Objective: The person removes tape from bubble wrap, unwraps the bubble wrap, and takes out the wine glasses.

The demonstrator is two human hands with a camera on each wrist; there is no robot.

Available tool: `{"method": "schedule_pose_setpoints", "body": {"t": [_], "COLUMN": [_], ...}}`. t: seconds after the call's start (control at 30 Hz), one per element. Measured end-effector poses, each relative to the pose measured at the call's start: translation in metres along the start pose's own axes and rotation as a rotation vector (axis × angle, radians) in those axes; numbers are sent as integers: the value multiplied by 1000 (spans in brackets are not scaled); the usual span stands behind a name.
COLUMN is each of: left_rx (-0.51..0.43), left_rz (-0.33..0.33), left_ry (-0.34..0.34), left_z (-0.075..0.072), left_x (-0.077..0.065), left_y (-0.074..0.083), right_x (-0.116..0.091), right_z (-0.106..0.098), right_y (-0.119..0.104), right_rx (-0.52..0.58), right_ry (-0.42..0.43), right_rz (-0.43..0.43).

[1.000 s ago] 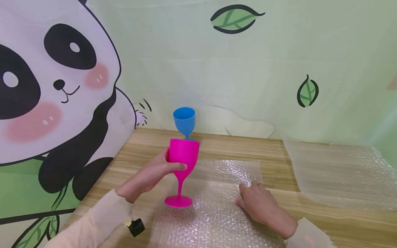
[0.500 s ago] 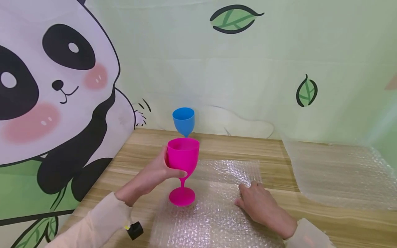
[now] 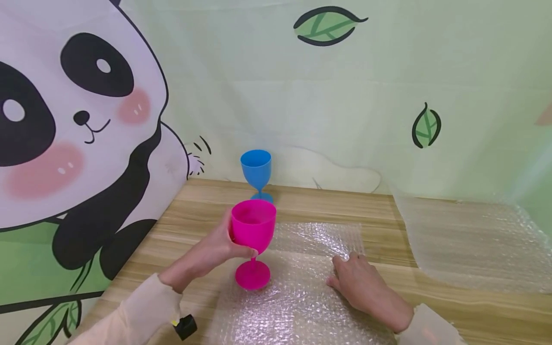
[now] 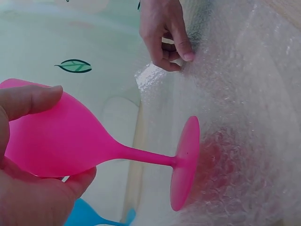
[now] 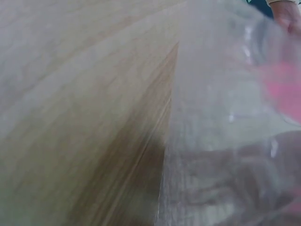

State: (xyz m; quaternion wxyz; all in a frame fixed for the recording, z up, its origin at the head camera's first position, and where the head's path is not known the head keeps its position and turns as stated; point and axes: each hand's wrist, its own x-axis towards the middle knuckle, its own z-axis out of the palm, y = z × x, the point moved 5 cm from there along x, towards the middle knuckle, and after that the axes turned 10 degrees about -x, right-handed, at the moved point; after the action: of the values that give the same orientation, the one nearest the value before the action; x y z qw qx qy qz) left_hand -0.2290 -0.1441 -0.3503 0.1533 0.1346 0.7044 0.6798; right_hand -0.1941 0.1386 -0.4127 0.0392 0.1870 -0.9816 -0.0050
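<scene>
My left hand (image 3: 211, 254) grips a pink plastic goblet (image 3: 254, 235) round its bowl, thumb in front near the stem. The goblet stands upright, its round foot close over a sheet of bubble wrap (image 3: 293, 306). In the left wrist view, the foot (image 4: 186, 162) shows a pink reflection in the wrap beside it. My right hand (image 3: 364, 287) holds the right edge of the wrap between curled fingers and thumb. Through the raised film (image 5: 211, 117) in the right wrist view, fingers and a pink patch show blurred.
Behind the pink goblet a blue goblet (image 3: 256, 170) stands on the wooden table (image 3: 207, 201). A second bubble wrap sheet (image 3: 474, 244) lies at the right. A printed panda backdrop (image 3: 336, 105) borders the back and left. A small black box (image 3: 186, 327) sits at my left wrist.
The pink goblet has tipped from leaning away to upright, then sunk slightly, so its open mouth and more of the blue goblet's foot now show. My right hand has stayed put.
</scene>
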Motion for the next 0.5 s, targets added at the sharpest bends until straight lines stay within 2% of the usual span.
{"method": "schedule_pose_setpoints", "body": {"t": [0.5], "left_rx": [1], "left_rz": [-32], "left_ry": [-9], "left_z": [0], "left_x": [-8], "left_y": [-13], "right_x": [1], "right_z": [1], "right_y": [1], "right_rx": [2], "right_ry": [-25], "right_rz": [11]}}
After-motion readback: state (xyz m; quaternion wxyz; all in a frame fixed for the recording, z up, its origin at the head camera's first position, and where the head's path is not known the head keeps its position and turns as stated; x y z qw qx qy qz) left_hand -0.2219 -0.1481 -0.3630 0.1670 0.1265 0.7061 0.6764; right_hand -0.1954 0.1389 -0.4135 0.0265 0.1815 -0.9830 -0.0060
